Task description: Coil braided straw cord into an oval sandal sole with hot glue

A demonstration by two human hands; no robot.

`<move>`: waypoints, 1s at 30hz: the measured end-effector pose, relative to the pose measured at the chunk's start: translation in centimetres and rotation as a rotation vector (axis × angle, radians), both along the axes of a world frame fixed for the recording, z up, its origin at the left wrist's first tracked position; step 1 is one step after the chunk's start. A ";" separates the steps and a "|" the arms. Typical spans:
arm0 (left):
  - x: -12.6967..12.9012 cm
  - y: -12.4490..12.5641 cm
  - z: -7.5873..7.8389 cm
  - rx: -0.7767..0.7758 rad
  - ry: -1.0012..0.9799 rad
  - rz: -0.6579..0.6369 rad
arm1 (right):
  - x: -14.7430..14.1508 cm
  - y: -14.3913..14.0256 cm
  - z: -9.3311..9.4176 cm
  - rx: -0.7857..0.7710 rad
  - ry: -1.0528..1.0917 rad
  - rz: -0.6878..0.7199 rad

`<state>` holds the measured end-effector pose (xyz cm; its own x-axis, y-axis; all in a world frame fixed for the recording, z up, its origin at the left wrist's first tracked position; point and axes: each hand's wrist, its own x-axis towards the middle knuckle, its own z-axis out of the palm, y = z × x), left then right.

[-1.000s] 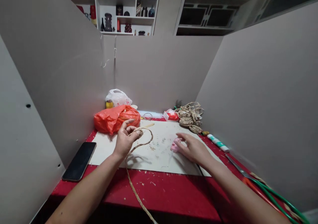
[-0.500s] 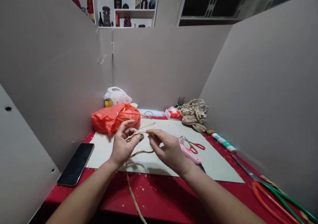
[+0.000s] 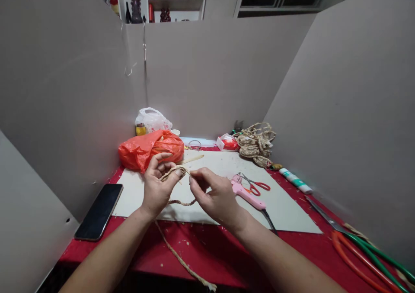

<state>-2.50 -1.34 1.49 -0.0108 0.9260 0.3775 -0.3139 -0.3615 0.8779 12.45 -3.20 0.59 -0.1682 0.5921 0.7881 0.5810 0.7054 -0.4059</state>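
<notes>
Fingertips of the left hand [image 3: 158, 188] and right hand [image 3: 216, 196] pinch one braided cord [image 3: 175, 172] between them at frame centre (both equally near). Its long axis runs left to right, the tail trailing to the lower edge. Beyond: one glue gun [image 3: 247, 194], one scissors [image 3: 256, 184], one phone [image 3: 99, 211].

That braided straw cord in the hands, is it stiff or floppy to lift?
Probably floppy: the braided cord sags from the left hand and curves across the red table. Likely light, since the right hand only pinches it. Its rough plait looks unlikely to slip.
</notes>
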 end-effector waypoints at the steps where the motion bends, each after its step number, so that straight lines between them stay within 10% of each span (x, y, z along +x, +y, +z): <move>1: 0.0 0.1 -0.1 -0.003 -0.018 -0.008 | -0.1 0.0 0.0 0.006 0.004 -0.001; 30: 1.0 1.1 -1.5 -0.154 -0.226 -0.020 | -1.6 0.8 -2.6 0.087 0.086 -0.003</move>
